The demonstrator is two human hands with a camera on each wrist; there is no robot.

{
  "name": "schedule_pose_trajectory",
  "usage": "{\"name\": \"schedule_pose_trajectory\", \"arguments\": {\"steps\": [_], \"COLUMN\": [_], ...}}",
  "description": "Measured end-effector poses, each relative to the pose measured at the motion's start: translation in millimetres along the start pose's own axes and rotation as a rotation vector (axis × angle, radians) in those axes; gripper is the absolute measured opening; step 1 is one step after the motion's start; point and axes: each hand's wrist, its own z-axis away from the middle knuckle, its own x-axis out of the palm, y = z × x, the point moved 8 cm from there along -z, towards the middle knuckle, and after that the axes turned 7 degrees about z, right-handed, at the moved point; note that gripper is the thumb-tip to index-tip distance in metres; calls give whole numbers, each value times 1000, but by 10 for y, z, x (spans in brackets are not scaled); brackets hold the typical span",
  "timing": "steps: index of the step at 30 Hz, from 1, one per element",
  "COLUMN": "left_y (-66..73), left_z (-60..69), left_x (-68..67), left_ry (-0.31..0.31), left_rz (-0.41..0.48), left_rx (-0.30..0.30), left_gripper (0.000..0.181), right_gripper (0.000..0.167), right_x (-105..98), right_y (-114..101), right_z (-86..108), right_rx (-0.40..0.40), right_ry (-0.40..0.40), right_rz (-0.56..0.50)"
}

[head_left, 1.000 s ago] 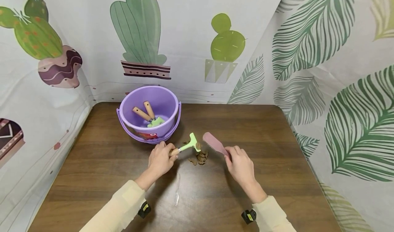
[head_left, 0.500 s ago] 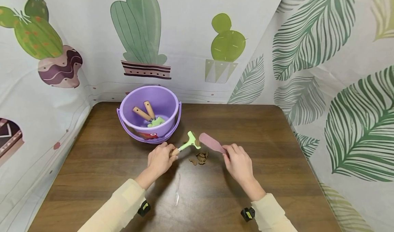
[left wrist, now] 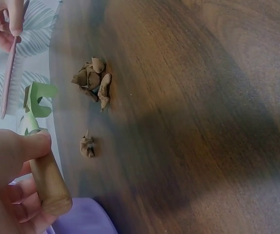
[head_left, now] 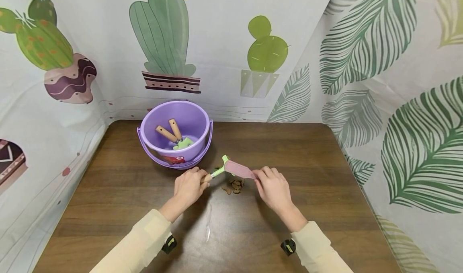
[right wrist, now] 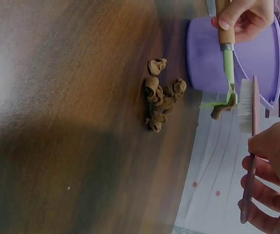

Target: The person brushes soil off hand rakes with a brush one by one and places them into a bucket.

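Note:
My left hand (head_left: 187, 187) grips the wooden handle of a small garden hoe (left wrist: 51, 187) with a light green, notched head. A brown, clay-like lump (right wrist: 221, 111) clings to that head in the right wrist view. In my right hand (head_left: 273, 190) I hold a pink brush (head_left: 238, 170) with white bristles by its handle. The bristles (right wrist: 245, 106) face the hoe head, close beside it; in the head view the brush covers part of the head. Beneath both tools, a small pile of brown, curled clay-like bits (head_left: 236, 185) lies on the table.
A purple bucket (head_left: 195, 154) with its handle hanging down stands at the back left. Inside lie two wooden-handled green tools (head_left: 183, 143). The brown table (head_left: 289, 152) meets a printed cloth (head_left: 220, 44) at the back. A thin transparent strip (head_left: 208, 232) lies near the front.
My right hand has moved left with the brush, which now overlaps the hoe head. The hoe head rose slightly off the pile, then stayed nearly in place.

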Motion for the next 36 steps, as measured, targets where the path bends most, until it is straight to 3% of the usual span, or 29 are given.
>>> {"name": "schedule_pose_trajectory", "arguments": {"steps": [15,36], "left_y": [63,18], "left_z": [4,29], "left_x": [43,44], "left_ry": [3,3], "left_rz": [-37,-61], "left_rx": [24,9], "left_gripper": [24,23], "right_gripper": [21,23], "right_x": [69,70], "right_y": [-157,-7], "right_z": [-56,45], "right_rx": [-48,-13], "right_ry": [0,15], "right_rz": [27,47]}}
